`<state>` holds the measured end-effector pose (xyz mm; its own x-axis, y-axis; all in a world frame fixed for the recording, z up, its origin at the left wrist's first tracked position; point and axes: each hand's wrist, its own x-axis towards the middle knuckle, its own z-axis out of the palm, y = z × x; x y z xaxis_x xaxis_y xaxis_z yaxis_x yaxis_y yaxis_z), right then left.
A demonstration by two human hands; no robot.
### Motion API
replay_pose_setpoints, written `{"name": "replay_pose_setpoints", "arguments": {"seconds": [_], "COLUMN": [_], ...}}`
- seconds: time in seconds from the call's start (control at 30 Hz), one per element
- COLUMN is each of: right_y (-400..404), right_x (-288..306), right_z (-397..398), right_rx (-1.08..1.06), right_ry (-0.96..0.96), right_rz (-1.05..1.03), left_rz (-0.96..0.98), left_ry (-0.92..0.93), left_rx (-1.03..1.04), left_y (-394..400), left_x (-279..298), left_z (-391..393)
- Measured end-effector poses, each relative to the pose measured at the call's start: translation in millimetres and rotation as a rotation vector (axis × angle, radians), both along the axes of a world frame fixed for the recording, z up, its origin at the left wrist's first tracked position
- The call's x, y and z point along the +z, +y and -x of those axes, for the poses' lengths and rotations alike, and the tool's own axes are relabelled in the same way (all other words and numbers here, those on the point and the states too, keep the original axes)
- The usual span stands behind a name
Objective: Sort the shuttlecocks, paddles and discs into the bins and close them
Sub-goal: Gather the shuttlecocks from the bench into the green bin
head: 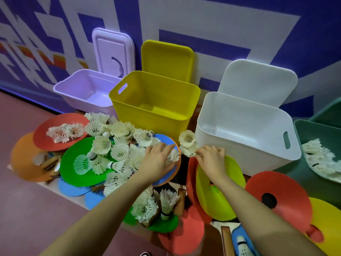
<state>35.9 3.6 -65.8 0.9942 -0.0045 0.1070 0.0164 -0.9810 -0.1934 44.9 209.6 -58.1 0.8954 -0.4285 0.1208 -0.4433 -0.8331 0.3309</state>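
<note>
Several white shuttlecocks [118,145] lie heaped over flat coloured discs on the floor, among them a green disc [73,163] and a red disc [55,133]. My left hand [158,159] grips a shuttlecock [173,156] on top of a blue disc [169,174]. My right hand [212,159] pinches a shuttlecock [189,151] just left of the white bin [245,145], above a yellow-green disc [217,193]. Another shuttlecock [187,138] stands behind it. A paddle handle [226,239] shows at the bottom. The yellow bin [156,100] and lilac bin [86,89] stand open.
Lids lean on the wall behind each bin: lilac [112,50], yellow [166,58], white [258,80]. A dark green bin [317,145] at right holds shuttlecocks. More discs lie at right: red [284,196] and yellow [326,218]. An orange disc [24,156] lies at left.
</note>
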Motion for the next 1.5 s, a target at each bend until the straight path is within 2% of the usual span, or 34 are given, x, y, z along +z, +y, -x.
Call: {"name": "replay_pose_setpoints", "arguments": {"seconds": [0.17,0.4,0.6,0.83,1.13,1.37,1.5], "right_y": [7.5,26.2,21.2,-34.6,-170.5,-283.0,-328.8], "right_x": [1.8,17.7,40.5,73.8,103.7,95.4,87.5], "right_z": [17.6,40.4,55.3,65.1,84.5,92.4,92.0], "right_rx": [-0.114,-0.150,-0.171,-0.220,-0.366,-0.503,-0.541], "right_ry": [-0.175,-0.402,-0.599,-0.740,-0.786,-0.598,-0.504], "right_rz": [-0.116,-0.226,-0.213,-0.171,-0.162,-0.170,-0.218], "left_rz": [0.076,0.169,0.310,0.327,0.295,0.192,-0.016], "left_ry": [-0.022,-0.120,-0.241,-0.293,-0.276,-0.156,-0.101], "left_rx": [-0.039,-0.124,-0.169,-0.243,-0.316,-0.360,-0.419], "left_y": [7.2,9.3,-4.9,-73.3,-219.0,-346.7,-401.7], "left_x": [2.5,5.5,33.1,75.4,116.7,119.8,100.9], "left_z": [-11.2,-15.4,-10.9,-18.0,-7.1,1.8,-12.7]}}
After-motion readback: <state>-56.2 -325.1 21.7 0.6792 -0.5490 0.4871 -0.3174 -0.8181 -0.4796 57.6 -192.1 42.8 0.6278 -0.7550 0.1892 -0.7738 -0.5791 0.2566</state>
